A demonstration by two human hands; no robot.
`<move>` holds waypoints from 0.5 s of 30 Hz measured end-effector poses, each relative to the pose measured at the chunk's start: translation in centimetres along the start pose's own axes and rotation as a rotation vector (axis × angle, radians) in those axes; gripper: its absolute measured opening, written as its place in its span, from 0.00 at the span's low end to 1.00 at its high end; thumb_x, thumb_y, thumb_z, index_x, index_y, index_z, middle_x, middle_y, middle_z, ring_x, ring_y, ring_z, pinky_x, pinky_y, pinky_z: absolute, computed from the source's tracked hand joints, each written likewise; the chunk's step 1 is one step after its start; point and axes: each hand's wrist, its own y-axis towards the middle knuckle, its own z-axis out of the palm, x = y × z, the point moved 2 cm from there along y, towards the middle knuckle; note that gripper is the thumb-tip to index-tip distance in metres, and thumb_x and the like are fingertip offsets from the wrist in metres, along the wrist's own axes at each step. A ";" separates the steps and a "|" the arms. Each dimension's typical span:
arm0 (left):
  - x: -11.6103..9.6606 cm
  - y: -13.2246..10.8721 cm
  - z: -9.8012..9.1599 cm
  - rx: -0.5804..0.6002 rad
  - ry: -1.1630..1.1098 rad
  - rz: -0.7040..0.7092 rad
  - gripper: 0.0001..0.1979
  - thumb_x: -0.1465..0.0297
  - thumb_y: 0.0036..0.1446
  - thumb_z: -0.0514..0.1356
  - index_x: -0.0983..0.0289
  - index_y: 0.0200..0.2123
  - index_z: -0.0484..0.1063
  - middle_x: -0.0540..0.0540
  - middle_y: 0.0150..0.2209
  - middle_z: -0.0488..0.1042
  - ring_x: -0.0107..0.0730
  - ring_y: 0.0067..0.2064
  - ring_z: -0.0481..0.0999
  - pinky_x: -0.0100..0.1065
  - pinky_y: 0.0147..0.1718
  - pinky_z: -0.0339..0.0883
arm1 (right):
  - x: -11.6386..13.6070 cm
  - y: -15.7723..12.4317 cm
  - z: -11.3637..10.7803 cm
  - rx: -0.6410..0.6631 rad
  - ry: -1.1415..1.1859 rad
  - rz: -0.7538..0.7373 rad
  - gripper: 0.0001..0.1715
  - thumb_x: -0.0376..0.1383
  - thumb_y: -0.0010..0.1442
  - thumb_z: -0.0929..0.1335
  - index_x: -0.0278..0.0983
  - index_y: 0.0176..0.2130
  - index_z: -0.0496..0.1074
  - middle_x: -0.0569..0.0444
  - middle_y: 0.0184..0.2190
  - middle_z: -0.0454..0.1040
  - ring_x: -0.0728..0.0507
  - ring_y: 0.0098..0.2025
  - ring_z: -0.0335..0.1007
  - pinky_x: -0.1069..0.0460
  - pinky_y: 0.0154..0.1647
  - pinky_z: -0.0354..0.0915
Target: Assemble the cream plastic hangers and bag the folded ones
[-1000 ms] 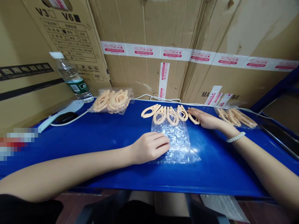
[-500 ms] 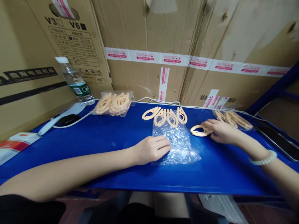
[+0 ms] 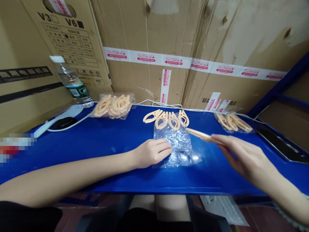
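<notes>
My left hand (image 3: 152,152) rests with curled fingers on the left edge of a clear plastic bag (image 3: 178,146) lying on the blue table (image 3: 101,145). My right hand (image 3: 241,158) pinches one peach plastic clip (image 3: 199,134) and holds it above the table, just right of the bag. A row of several more peach clips (image 3: 166,119) lies at the bag's far end.
A filled bag of clips (image 3: 113,105) lies at the back left, another bag of clips (image 3: 231,122) at the back right. A water bottle (image 3: 71,82), a white corded device (image 3: 60,117), a dark phone (image 3: 280,145) and cardboard boxes (image 3: 169,48) border the table.
My right hand took one clip from the right end of the row, drew it toward me and lifted it off the table. My left hand stayed on the bag.
</notes>
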 end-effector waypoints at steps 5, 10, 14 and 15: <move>0.0 0.2 -0.1 0.013 -0.020 -0.041 0.11 0.79 0.69 0.55 0.72 0.36 0.77 0.61 0.36 0.80 0.36 0.37 0.80 0.34 0.35 0.79 | 5.3 1.0 0.2 0.051 -0.067 -0.234 0.21 0.25 0.72 0.56 0.28 0.58 0.69 0.38 0.51 0.79 0.39 0.46 0.77 0.46 0.43 0.72; 0.0 0.1 -0.2 -0.045 -0.045 -0.061 0.11 0.79 0.69 0.54 0.73 0.39 0.77 0.63 0.39 0.81 0.38 0.39 0.80 0.37 0.38 0.80 | 5.7 0.7 1.4 0.065 -0.157 -0.271 0.20 0.25 0.72 0.57 0.25 0.56 0.71 0.37 0.49 0.80 0.40 0.40 0.75 0.46 0.39 0.72; 0.1 -0.1 -0.2 -0.029 -0.043 -0.093 0.12 0.78 0.71 0.52 0.71 0.42 0.76 0.62 0.40 0.82 0.37 0.40 0.80 0.37 0.39 0.81 | 5.8 -0.6 1.2 0.052 -0.147 -0.315 0.24 0.26 0.71 0.55 0.23 0.58 0.70 0.34 0.53 0.77 0.37 0.44 0.74 0.43 0.42 0.71; 0.2 -0.1 -0.2 -0.023 -0.045 -0.101 0.12 0.78 0.71 0.51 0.71 0.43 0.76 0.62 0.40 0.82 0.36 0.40 0.80 0.37 0.39 0.81 | 6.0 -1.0 1.1 0.042 -0.140 -0.330 0.25 0.27 0.71 0.55 0.22 0.59 0.69 0.33 0.55 0.76 0.35 0.46 0.73 0.42 0.42 0.70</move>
